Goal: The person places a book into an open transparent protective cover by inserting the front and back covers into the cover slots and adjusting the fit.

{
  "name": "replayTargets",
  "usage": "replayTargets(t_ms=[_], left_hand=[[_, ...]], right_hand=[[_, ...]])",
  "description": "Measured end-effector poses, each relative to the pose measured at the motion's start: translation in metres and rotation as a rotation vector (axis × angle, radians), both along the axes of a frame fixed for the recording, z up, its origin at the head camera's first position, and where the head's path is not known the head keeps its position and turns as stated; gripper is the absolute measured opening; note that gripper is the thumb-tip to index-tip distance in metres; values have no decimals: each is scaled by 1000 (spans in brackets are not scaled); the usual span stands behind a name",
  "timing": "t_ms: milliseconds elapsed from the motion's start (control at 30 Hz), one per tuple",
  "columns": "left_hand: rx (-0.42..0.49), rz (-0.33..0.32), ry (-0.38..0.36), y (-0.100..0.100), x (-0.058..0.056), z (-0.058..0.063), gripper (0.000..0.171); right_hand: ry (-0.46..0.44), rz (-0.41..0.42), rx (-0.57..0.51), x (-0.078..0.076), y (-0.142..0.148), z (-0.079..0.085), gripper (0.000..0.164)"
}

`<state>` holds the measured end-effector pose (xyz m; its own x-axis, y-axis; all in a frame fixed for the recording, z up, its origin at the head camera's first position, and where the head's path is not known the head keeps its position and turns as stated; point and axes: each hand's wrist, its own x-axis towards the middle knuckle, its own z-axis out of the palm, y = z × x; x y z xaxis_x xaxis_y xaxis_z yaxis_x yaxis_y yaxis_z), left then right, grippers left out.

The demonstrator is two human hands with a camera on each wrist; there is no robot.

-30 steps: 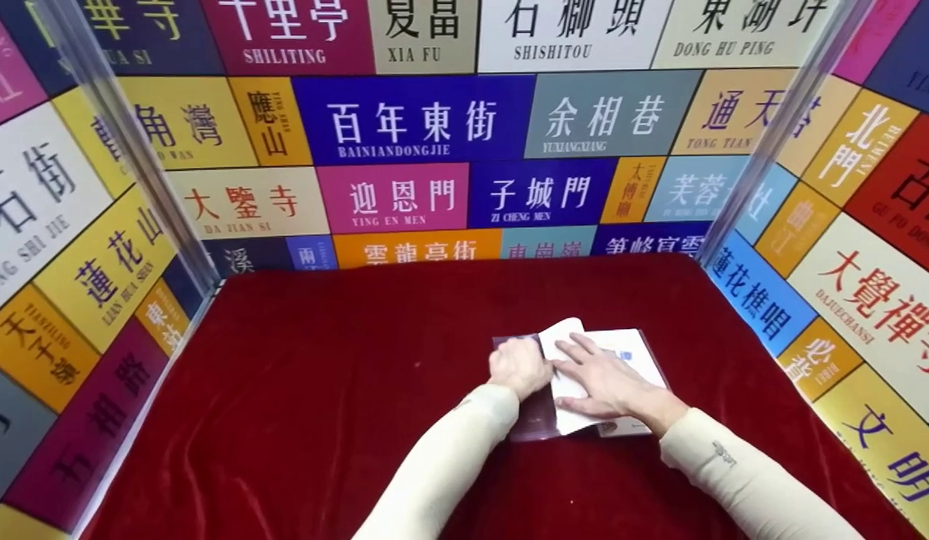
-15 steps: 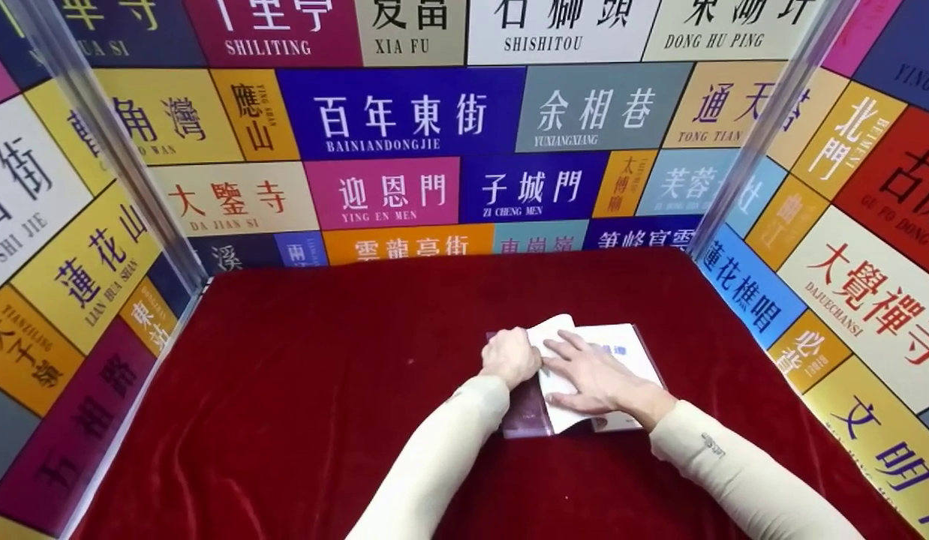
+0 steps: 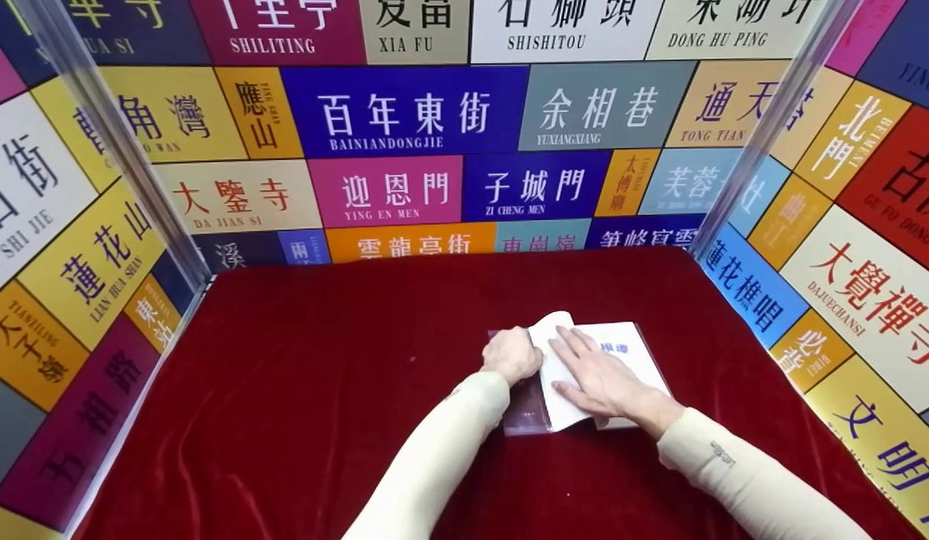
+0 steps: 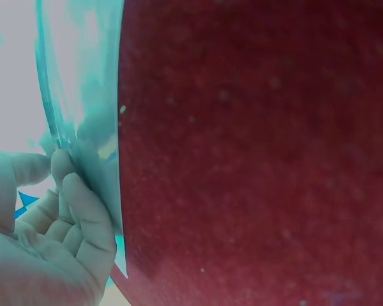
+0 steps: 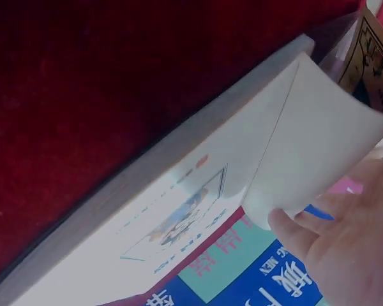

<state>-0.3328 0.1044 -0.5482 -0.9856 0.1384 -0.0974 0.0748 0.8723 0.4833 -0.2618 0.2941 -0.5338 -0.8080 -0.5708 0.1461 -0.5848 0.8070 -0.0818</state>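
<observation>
A book [image 3: 644,356] with a white printed page lies on the red cloth, its white cover flap [image 3: 558,401] folded back to the left and bowed upward. A clear plastic book cover [image 3: 526,421] sticks out past the flap's left side. My left hand [image 3: 512,355] pinches the plastic near the flap's edge; in the left wrist view, thumb and fingertips meet at the clear sheet [image 4: 92,83]. My right hand [image 3: 601,381] lies with fingers spread over the flap. In the right wrist view, its fingertips touch the curved flap [image 5: 316,137], beside a page with a small picture [image 5: 185,213].
Red velvet cloth [image 3: 322,390] covers the table all around the book. Panels with large printed characters [image 3: 404,112] rise behind and on both sides, with clear corner posts [image 3: 765,142] between them.
My right hand's fingers have drawn closer together and turned slightly on the flap, uncovering more of the printed blue characters. The left hand keeps its grip; the head view has shifted slightly.
</observation>
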Motion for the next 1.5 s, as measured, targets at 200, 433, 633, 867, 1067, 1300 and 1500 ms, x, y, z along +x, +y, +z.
replayTargets(t_ms=[200,433,633,867,1067,1300,1500], left_hand=[[-6,-14,-8,1,-3,-2,20],[-15,-26,32,-1,1,0,24],[-39,-27,34,-1,-2,-1,25],[-24,-35,43,-4,-3,0,20],[-21,-40,61,-8,-2,1,23],[-7,-45,59,-12,2,4,32],[-24,-79,83,-14,-3,1,26]], right_hand=[[-6,-14,-19,3,4,-1,68],[-39,-25,-4,4,-2,-4,68],[-66,-47,20,3,-8,-6,70],[-81,-86,16,6,-19,-10,73],[-56,-57,63,6,-26,-17,75],[-91,-26,71,5,-32,-20,80],[-188,-54,-80,7,-20,-11,83]])
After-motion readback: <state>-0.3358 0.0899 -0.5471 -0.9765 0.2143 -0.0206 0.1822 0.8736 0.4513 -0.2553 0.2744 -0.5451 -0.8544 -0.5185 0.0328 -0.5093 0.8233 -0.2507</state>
